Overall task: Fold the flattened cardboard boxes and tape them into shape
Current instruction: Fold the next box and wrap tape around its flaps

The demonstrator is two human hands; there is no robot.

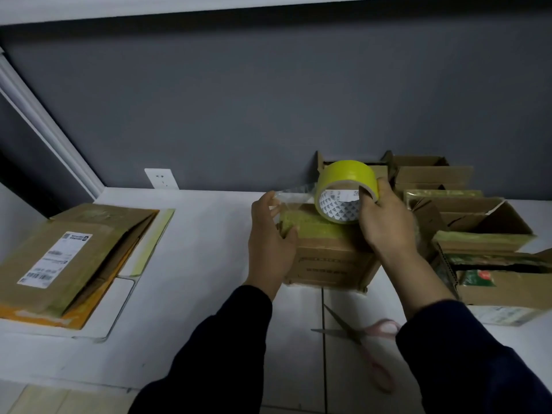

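Note:
A folded-up cardboard box [328, 261] stands on the white surface in front of me, its top flaps covered in yellowish tape. My right hand [385, 216] grips a roll of yellow-green tape [346, 189] just above the box, with my thumb hooked inside its core. A clear strip of tape [294, 195] runs left from the roll. My left hand [268, 243] pinches the strip's free end at the box's left top edge.
Pink-handled scissors [367, 342] lie open on the surface below my right forearm. Several assembled open boxes [478, 225] crowd the right side by the wall. A stack of flattened boxes [68, 264] with a shipping label lies at the left. A wall socket [161, 178] sits behind.

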